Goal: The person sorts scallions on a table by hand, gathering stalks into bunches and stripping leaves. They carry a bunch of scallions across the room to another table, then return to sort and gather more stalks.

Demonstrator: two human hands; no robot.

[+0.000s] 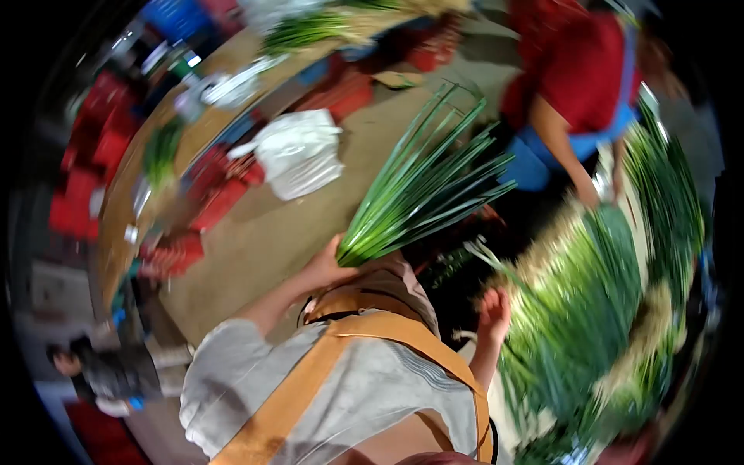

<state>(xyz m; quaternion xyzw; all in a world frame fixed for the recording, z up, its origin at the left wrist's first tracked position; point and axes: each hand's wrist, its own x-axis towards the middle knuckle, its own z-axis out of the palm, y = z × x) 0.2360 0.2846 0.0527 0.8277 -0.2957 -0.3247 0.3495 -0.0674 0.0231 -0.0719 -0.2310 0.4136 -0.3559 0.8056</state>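
Observation:
My left hand (329, 267) is closed around the base of a bunch of green onions (418, 186). The long dark-green leaves fan out up and to the right, while the pale stems sit at my grip. My right hand (494, 310) is raised beside a big pile of green onions (573, 310), its fingers apart and slightly bent, with nothing visible in it. The pile has pale rooty ends toward its upper left and green leaves toward the right. A few loose stalks stick out near my right hand.
A co-worker in a red top and blue apron (535, 159) reaches into the pile. A white sack (298, 155) and red crates (341, 89) stand by a long curved-looking table (124, 209) holding more onions and plastic bags. Another person (101, 376) is at far left.

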